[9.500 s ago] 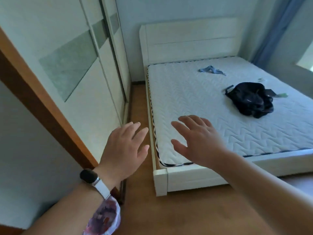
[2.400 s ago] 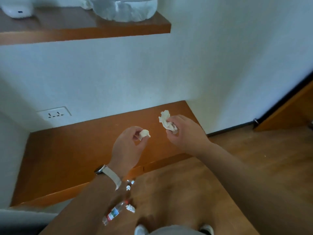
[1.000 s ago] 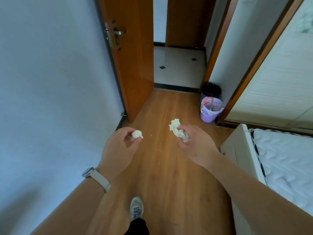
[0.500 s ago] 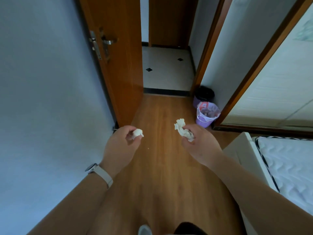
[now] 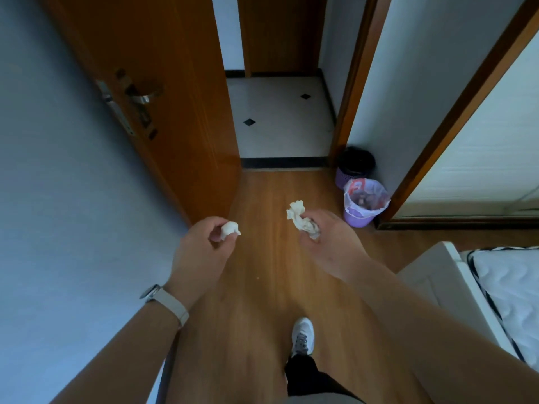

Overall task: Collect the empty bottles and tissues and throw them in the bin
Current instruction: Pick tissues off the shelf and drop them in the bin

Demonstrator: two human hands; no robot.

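Observation:
My left hand pinches a small crumpled white tissue ball between thumb and fingers. My right hand grips a larger crumpled tissue that sticks up out of the fist. Ahead and to the right, a purple bin with a clear liner and rubbish inside stands on the wooden floor by the wardrobe frame. A second purple bin with a black liner stands just behind it. No bottle is in view.
An open wooden door stands at the left, with a tiled hallway beyond. The white bed corner and mattress are at the right. My white shoe is on the wooden floor.
I have walked forward along the floor. The bins and the door have come nearer, and both hands keep their tissues.

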